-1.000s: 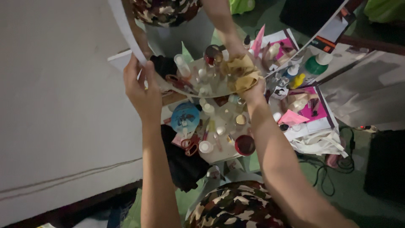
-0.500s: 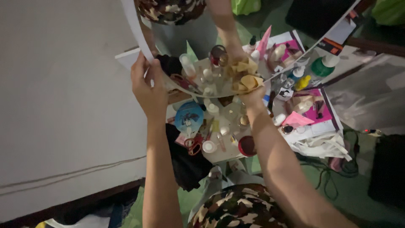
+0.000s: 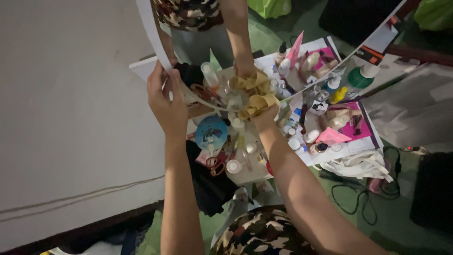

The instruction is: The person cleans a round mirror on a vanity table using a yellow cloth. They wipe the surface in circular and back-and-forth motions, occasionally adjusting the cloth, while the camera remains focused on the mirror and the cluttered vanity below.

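A round mirror with a white rim is held up above a crowded table. My left hand grips the rim at its lower left. In my right hand is a crumpled yellow cloth, pressed against the lower part of the glass. The mirror reflects my arm, the cloth and the bottles underneath.
Under the mirror a small table carries several bottles, jars, a blue round case and red scissors. Magazines with pink pages lie to the right. A pale wall fills the left. Black cables trail over the green floor.
My right hand has slid the yellow cloth leftward along the lower part of the mirror. My left hand has kept its grip on the rim.
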